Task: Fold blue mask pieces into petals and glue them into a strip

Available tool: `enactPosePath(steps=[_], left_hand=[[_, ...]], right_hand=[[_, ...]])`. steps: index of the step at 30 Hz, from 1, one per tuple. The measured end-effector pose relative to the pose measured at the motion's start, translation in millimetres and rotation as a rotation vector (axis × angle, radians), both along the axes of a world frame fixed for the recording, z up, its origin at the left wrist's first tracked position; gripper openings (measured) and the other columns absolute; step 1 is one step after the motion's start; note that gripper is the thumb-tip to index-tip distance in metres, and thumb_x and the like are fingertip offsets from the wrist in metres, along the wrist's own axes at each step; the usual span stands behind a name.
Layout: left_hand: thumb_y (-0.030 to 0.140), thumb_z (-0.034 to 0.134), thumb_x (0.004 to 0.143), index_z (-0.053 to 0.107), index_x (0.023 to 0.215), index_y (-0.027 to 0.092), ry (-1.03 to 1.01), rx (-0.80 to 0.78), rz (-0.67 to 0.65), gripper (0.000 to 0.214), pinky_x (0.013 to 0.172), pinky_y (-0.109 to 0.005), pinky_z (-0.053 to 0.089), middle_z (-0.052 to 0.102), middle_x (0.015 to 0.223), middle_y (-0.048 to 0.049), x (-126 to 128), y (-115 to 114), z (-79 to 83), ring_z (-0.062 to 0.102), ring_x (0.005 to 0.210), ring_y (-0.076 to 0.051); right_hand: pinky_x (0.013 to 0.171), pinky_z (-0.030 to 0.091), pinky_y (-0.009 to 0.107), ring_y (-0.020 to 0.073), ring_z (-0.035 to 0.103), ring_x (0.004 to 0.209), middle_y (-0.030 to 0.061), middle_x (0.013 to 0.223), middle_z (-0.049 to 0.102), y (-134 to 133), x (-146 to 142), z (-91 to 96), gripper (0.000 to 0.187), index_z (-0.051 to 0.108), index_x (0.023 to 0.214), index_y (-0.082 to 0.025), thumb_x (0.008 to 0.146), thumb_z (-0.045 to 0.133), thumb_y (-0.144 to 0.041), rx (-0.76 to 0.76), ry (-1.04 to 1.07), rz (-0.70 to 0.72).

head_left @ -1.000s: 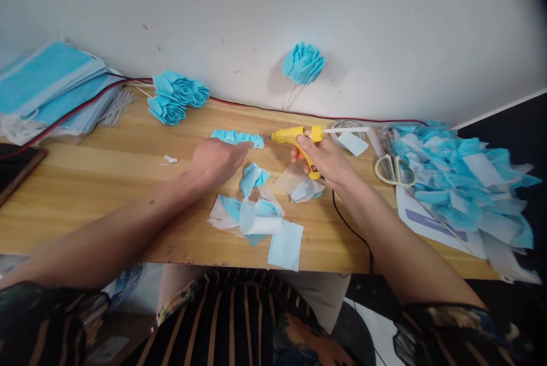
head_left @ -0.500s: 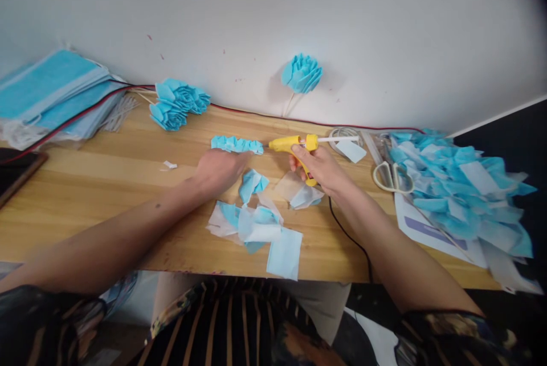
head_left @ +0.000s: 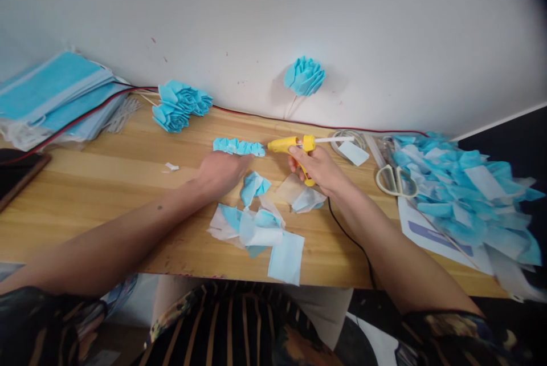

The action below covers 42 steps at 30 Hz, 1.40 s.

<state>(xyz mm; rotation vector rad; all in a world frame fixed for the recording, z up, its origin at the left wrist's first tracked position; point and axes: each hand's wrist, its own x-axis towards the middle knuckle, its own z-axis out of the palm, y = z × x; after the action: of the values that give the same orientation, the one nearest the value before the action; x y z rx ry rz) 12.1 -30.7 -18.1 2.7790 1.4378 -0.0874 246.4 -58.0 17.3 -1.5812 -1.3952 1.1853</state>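
Note:
My right hand (head_left: 314,167) is wrapped around the handle of a yellow glue gun (head_left: 282,144), which points left with a white glue stick (head_left: 335,139) out of its back. The nozzle is at the right end of a pleated strip of light blue mask fabric (head_left: 239,146) on the table. Closed against the near side of that strip is my left hand (head_left: 224,171), one finger reaching along it; the other fingertips are hidden. Just below lie a folded blue piece (head_left: 255,187) and several loose blue and white fabric pieces (head_left: 262,226).
Blue face masks (head_left: 60,89) are stacked at the left. Fabric roses (head_left: 179,105) lie at the back, and another rose (head_left: 304,76) leans on the wall. White-handled scissors (head_left: 396,181) and a heap of cut fabric (head_left: 464,195) are at the right. A black cord (head_left: 348,235) crosses the front edge.
The glue gun has shifted slightly left, bringing its nozzle closer to the strip's end. My left hand stays at the strip. The whole view has drifted a little.

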Motion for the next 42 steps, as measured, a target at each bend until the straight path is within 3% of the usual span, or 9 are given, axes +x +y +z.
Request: enactPosePath(steps=[10,13,15,18,22,26,34,38,42], left_hand=[[0.029,0.034,0.101,0.066,0.13,0.025,0.03,-0.007,0.002,0.044,0.059,-0.033,0.036,0.077,0.091,-0.0125,1.9,-0.6,5.3,0.072,0.082,-0.03],[0.028,0.034,0.101,0.064,0.132,0.025,0.049,-0.028,0.006,0.044,0.06,-0.031,0.037,0.077,0.093,-0.0119,2.3,-1.1,7.3,0.073,0.083,-0.028],[0.027,0.032,0.101,0.063,0.133,0.025,0.052,-0.034,0.02,0.045,0.061,-0.031,0.037,0.077,0.094,-0.0112,2.7,-1.2,8.0,0.073,0.084,-0.027],[0.027,0.031,0.101,0.064,0.134,0.026,0.052,-0.042,0.024,0.046,0.061,-0.031,0.038,0.077,0.094,-0.0113,3.0,-1.5,9.3,0.073,0.084,-0.027],[0.028,0.031,0.102,0.062,0.139,0.028,0.023,-0.072,0.023,0.049,0.064,-0.032,0.041,0.078,0.103,-0.0118,0.3,-2.8,11.0,0.073,0.089,-0.029],[0.036,0.034,0.103,0.059,0.144,0.032,-0.086,-0.089,0.082,0.048,0.07,-0.031,0.043,0.078,0.113,-0.0091,-6.3,-4.4,12.2,0.073,0.096,-0.028],[0.039,0.036,0.1,0.064,0.141,0.026,-0.235,-0.012,0.12,0.051,0.068,-0.03,0.043,0.08,0.104,-0.0107,-7.9,-5.4,19.3,0.073,0.089,-0.027],[0.04,0.04,0.098,0.071,0.132,0.026,-0.277,-0.041,0.128,0.048,0.068,-0.03,0.042,0.08,0.101,-0.0092,-12.7,-4.2,24.3,0.072,0.087,-0.025],[0.047,0.043,0.097,0.077,0.117,0.027,-0.374,-0.151,0.079,0.044,0.069,-0.028,0.041,0.08,0.106,-0.0053,-19.6,-9.2,34.9,0.071,0.089,-0.023]], right_hand=[[0.046,0.045,0.025,0.0134,0.056,0.055,0.0035,0.069,0.066,4.3,3.4,-10.6,0.038,0.064,0.072,-0.019,0.086,0.065,-0.054,0.063,-0.164,0.023],[0.074,0.056,0.035,0.0241,0.069,0.084,0.0069,0.093,0.076,0.3,6.0,-14.2,0.031,0.072,0.108,-0.022,0.09,0.064,-0.045,0.231,-0.47,0.134],[0.088,0.054,0.043,0.0301,0.068,0.103,0.0099,0.113,0.075,-3.6,7.1,-14.9,0.05,0.058,0.14,-0.025,0.091,0.062,-0.038,0.338,-0.694,0.212],[0.089,0.054,0.047,0.035,0.064,0.113,0.0171,0.127,0.068,-11.6,11.9,-12.3,0.069,0.032,0.159,-0.02,0.094,0.053,-0.028,0.441,-0.984,0.308],[0.088,0.056,0.048,0.0363,0.058,0.119,0.0211,0.129,0.063,-36.7,39.5,-1.9,0.074,0.016,0.163,-0.014,0.094,0.044,-0.02,0.524,-1.217,0.279],[0.095,0.054,0.052,0.0371,0.057,0.123,0.0232,0.132,0.062,-84.1,95.0,3.4,0.073,0.013,0.163,-0.012,0.094,0.035,-0.013,0.451,-1.374,0.087],[0.1,0.054,0.055,0.0377,0.064,0.118,0.0264,0.126,0.068,-149.3,183.1,-31.1,0.069,0.029,0.156,-0.001,0.09,0.044,-0.018,0.222,-1.379,0.081],[0.107,0.051,0.057,0.0369,0.059,0.131,0.0228,0.141,0.062,-153.5,189.2,-15.9,0.06,0.042,0.151,-0.009,0.091,0.043,-0.018,0.28,-1.313,0.201],[0.111,0.048,0.059,0.0372,0.056,0.135,0.019,0.144,0.06,-143.5,152.3,22.1,0.051,0.048,0.149,-0.016,0.099,0.039,-0.025,0.374,-1.266,0.191]])
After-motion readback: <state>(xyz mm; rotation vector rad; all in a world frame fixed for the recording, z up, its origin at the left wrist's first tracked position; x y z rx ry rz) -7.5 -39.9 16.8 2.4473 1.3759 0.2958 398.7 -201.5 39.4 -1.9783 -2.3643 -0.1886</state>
